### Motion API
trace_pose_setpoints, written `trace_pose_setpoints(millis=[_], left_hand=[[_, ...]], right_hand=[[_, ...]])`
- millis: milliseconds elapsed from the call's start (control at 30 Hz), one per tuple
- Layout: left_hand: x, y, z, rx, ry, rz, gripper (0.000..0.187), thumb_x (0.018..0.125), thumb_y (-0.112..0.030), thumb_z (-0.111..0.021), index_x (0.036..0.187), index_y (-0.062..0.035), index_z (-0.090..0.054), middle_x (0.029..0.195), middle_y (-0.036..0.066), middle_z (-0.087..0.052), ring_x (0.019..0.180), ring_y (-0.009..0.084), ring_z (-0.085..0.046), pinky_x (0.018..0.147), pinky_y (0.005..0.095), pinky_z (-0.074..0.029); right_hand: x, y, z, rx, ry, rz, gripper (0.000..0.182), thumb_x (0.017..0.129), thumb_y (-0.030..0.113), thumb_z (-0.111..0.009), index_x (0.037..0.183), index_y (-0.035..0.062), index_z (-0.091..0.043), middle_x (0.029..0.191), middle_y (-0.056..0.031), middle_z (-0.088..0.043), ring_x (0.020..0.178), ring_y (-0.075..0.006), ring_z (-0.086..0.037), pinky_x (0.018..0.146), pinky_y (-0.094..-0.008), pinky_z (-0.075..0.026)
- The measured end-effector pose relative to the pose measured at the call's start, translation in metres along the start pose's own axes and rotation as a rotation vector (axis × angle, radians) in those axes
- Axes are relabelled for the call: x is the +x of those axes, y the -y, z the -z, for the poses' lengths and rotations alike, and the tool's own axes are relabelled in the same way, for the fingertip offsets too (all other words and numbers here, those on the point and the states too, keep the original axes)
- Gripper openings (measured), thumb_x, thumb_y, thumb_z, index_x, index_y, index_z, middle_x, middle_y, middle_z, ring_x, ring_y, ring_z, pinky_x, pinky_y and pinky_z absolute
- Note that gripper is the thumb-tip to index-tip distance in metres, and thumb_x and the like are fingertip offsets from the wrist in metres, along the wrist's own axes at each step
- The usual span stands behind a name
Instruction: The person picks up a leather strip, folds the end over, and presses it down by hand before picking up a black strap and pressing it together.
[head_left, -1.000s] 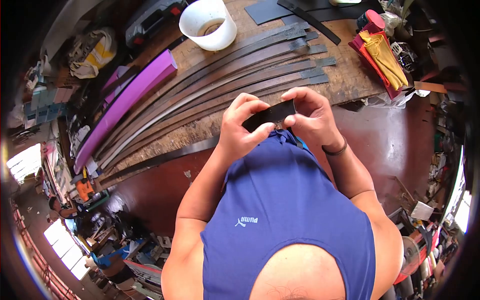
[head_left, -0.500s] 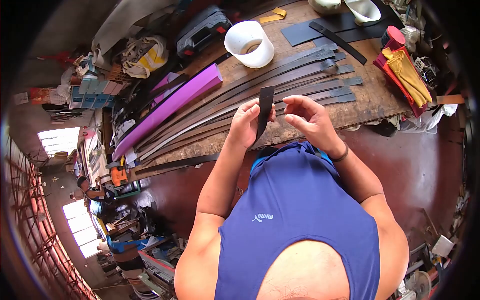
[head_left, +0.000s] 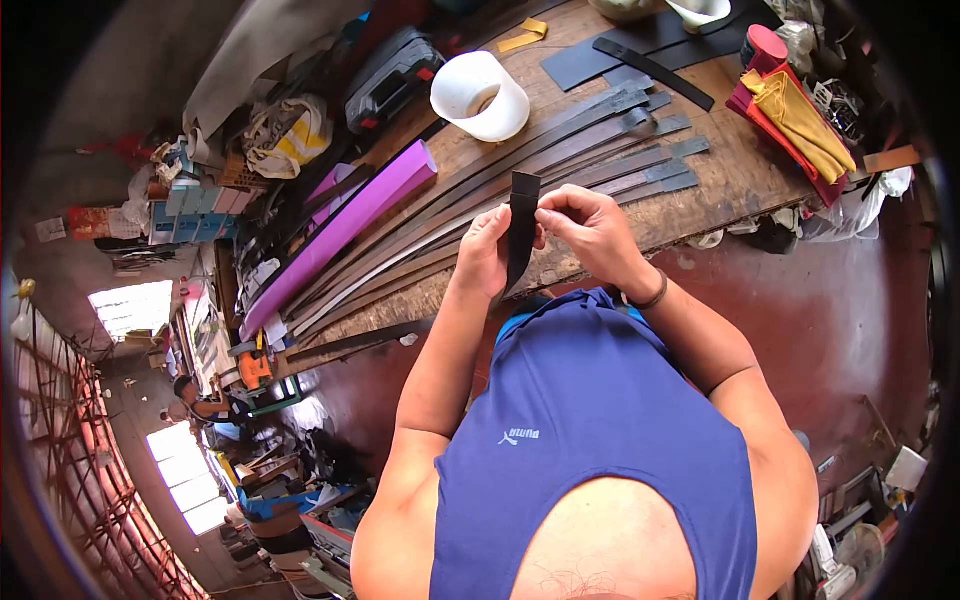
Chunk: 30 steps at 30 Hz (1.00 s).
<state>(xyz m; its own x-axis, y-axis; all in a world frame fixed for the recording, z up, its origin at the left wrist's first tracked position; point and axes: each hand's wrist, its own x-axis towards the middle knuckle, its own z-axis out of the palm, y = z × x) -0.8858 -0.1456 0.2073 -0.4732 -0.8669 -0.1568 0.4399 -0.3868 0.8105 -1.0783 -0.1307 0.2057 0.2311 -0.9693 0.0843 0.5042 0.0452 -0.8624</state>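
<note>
A long black strap [head_left: 522, 225] stands upright between my hands, its squared end pointing up and its lower length trailing left along the table's front edge. My left hand [head_left: 487, 250] is closed around the strap a little below that end. With thumb and finger pinched together, my right hand [head_left: 590, 232] touches the strap's right edge near the top. Behind my hands, several long dark strips [head_left: 560, 135] lie side by side on the wooden table [head_left: 750, 170], some with grey-blue ends.
Beyond the strips stands a white bucket [head_left: 480, 95]. A purple roll [head_left: 345, 235] lies at left, near a black tool case [head_left: 392, 78]. Black sheets [head_left: 575, 68] are at the back. Red and yellow cloths [head_left: 800, 125] lie at right. Another person [head_left: 208, 400] is far left.
My right hand has moved left and closed its thumb and finger at the strap's edge. The strap's top end has turned slightly. The whole view has shifted a little.
</note>
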Motion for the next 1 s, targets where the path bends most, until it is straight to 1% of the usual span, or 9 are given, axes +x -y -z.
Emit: trace_pose_setpoints(millis=[300, 400, 600, 633, 733, 867, 933, 967, 1000], left_hand=[[0.003, -0.003, -0.009, 0.02, -0.018, 0.04, 0.041, 0.102, -0.036, -0.062, 0.111, 0.0031, -0.069, 0.097, 0.013, -0.072, 0.08, 0.0217, -0.068, 0.076, 0.0355, -0.056], [0.003, -0.007, -0.017, 0.023, -0.016, 0.034, 0.04, 0.102, -0.035, -0.062, 0.112, 0.0033, -0.07, 0.098, 0.013, -0.072, 0.08, 0.0221, -0.068, 0.076, 0.0351, -0.057], [0.005, -0.006, -0.013, 0.026, -0.03, -0.007, 0.038, 0.103, -0.033, -0.062, 0.113, 0.0028, -0.07, 0.098, 0.012, -0.073, 0.082, 0.0219, -0.069, 0.076, 0.0349, -0.057], [0.005, -0.006, -0.013, 0.031, -0.037, -0.008, 0.038, 0.103, -0.033, -0.061, 0.113, 0.0027, -0.07, 0.098, 0.012, -0.073, 0.082, 0.0218, -0.069, 0.076, 0.0348, -0.057], [0.005, -0.003, -0.016, 0.056, -0.049, 0.002, 0.038, 0.103, -0.033, -0.061, 0.113, 0.0025, -0.07, 0.097, 0.011, -0.073, 0.083, 0.0214, -0.069, 0.077, 0.0341, -0.057], [0.013, 0.0, -0.024, 0.051, 0.034, -0.002, 0.041, 0.102, -0.036, -0.063, 0.113, 0.0035, -0.069, 0.097, 0.01, -0.072, 0.084, 0.0199, -0.069, 0.079, 0.0327, -0.056], [0.017, 0.005, -0.025, 0.095, 0.039, -0.005, 0.047, 0.099, -0.039, -0.066, 0.115, 0.0045, -0.069, 0.097, 0.01, -0.072, 0.086, 0.0186, -0.069, 0.08, 0.0323, -0.055], [0.02, 0.01, -0.028, 0.147, 0.041, -0.039, 0.044, 0.1, -0.037, -0.066, 0.115, 0.0042, -0.069, 0.099, 0.01, -0.072, 0.087, 0.0167, -0.068, 0.079, 0.0308, -0.054], [0.025, 0.017, -0.03, 0.283, 0.027, -0.101, 0.036, 0.098, -0.029, -0.07, 0.113, 0.0029, -0.07, 0.1, 0.006, -0.07, 0.09, 0.0145, -0.065, 0.08, 0.0297, -0.052]], right_hand=[[0.001, -0.003, 0.002, 0.045, -0.068, 0.055, 0.011, 0.103, 0.01, -0.062, 0.1, -0.0003, -0.065, 0.084, -0.0008, -0.065, 0.072, -0.0081, -0.062, 0.067, -0.0233, -0.052], [0.005, -0.009, 0.006, 0.269, 0.033, 0.012, 0.012, 0.104, 0.012, -0.061, 0.1, 0.0007, -0.064, 0.083, 0.0001, -0.063, 0.072, -0.008, -0.062, 0.067, -0.0239, -0.052], [0.007, -0.022, 0.011, 0.255, 0.119, 0.088, 0.008, 0.102, 0.009, -0.063, 0.103, 0.0008, -0.064, 0.091, -0.0008, -0.064, 0.08, -0.0092, -0.064, 0.073, -0.0245, -0.054], [0.006, -0.02, 0.014, 0.241, 0.135, 0.07, 0.007, 0.1, 0.006, -0.065, 0.105, 0.0005, -0.064, 0.095, -0.0021, -0.065, 0.082, -0.01, -0.065, 0.076, -0.0253, -0.055], [0.007, -0.012, 0.019, 0.25, 0.15, 0.049, 0.008, 0.099, 0.004, -0.066, 0.106, 0.0003, -0.065, 0.097, -0.0032, -0.066, 0.082, -0.0106, -0.065, 0.075, -0.0262, -0.056], [0.01, -0.013, 0.022, 0.3, 0.046, 0.044, 0.009, 0.101, 0.009, -0.064, 0.103, 0.0003, -0.065, 0.091, -0.0039, -0.067, 0.077, -0.0113, -0.064, 0.07, -0.0274, -0.055], [0.01, -0.012, 0.024, 0.171, -0.042, 0.058, 0.019, 0.105, 0.019, -0.06, 0.099, 0.0015, -0.066, 0.086, -0.0022, -0.065, 0.073, -0.0116, -0.063, 0.066, -0.0278, -0.053], [0.007, -0.009, 0.024, 0.187, -0.087, 0.083, 0.023, 0.106, 0.023, -0.058, 0.101, 0.0019, -0.066, 0.088, -0.002, -0.065, 0.076, -0.0115, -0.063, 0.068, -0.0277, -0.053], [0.007, -0.005, 0.026, 0.203, -0.129, 0.105, 0.027, 0.107, 0.027, -0.057, 0.102, 0.0022, -0.067, 0.09, -0.0019, -0.065, 0.079, -0.0114, -0.063, 0.071, -0.0276, -0.053]])
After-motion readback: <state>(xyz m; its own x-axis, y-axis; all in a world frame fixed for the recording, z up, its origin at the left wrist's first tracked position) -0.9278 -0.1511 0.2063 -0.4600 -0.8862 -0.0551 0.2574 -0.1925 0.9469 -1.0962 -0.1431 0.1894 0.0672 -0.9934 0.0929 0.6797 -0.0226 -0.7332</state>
